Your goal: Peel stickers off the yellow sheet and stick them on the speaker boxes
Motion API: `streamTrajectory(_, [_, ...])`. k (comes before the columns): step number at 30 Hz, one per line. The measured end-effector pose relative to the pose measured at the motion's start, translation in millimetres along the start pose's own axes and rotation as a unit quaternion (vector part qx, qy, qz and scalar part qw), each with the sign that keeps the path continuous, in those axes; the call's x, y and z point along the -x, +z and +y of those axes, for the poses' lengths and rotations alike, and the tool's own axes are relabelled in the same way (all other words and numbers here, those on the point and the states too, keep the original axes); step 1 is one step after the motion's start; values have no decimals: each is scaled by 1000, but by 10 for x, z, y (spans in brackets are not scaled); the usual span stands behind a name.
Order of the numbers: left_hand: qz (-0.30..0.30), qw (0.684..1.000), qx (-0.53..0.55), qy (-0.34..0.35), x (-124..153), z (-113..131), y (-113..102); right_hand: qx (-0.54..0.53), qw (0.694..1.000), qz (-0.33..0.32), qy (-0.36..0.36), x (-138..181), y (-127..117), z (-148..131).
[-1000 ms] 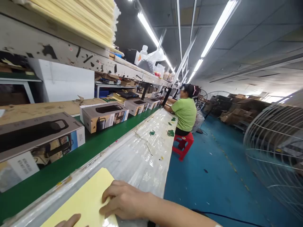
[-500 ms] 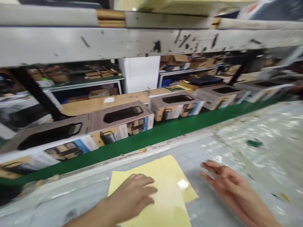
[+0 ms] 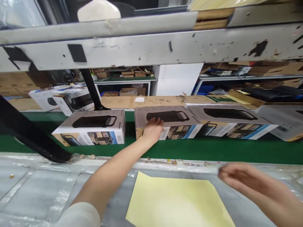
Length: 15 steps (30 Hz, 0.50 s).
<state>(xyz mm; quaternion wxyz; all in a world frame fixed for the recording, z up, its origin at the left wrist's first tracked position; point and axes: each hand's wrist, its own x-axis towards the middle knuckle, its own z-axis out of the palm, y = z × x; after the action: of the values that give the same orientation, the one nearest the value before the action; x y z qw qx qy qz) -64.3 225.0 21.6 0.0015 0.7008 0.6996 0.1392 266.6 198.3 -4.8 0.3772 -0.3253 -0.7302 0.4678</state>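
The person's left hand (image 3: 152,128) reaches across the green conveyor belt (image 3: 165,149) and lies on the near top edge of the middle carton (image 3: 174,124), fingers spread and apart, not yet closed around it. With only that flat contact on a smooth printed lid, a pull toward the bench could let the palm slide off, or swing the carton so its corner knocks the neighbouring carton on the right (image 3: 233,124), which sits just beside it. The carton on the left (image 3: 91,127) stands apart and looks less at risk.

The left arm is stretched nearly straight, forearm passing over the plastic-covered bench (image 3: 42,186) and beside the yellow sheet (image 3: 177,201), so a drag back might also brush that loose sheet out of place. The right hand (image 3: 239,178) hovers above the bench's far edge, blurred; its fingers seem loosely together and empty, though the blur leaves that uncertain.
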Motion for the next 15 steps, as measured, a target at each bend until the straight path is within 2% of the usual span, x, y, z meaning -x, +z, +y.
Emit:
streamTrajectory(2, [-22,995,99,12,-41,34,-100,-43,996,-79,-9,-413,241,-383])
streamTrajectory(4, [-2,966,259,13,37,19,-270,-147,982,-117,-23,-759,499,-664])
streamTrajectory(6, [25,890,455,-15,233,-15,-443,-223,966,-128,-29,-1017,721,-808])
streamTrajectory(8, [17,809,585,-53,486,-31,-574,-241,961,-133,-27,-1189,888,-852])
streamTrajectory(10, [-9,765,641,-65,709,-23,-649,-227,962,-147,-21,-1289,1007,-849])
streamTrajectory(15, [26,748,662,-39,917,-31,-697,-211,962,-175,-7,-1346,1181,-862])
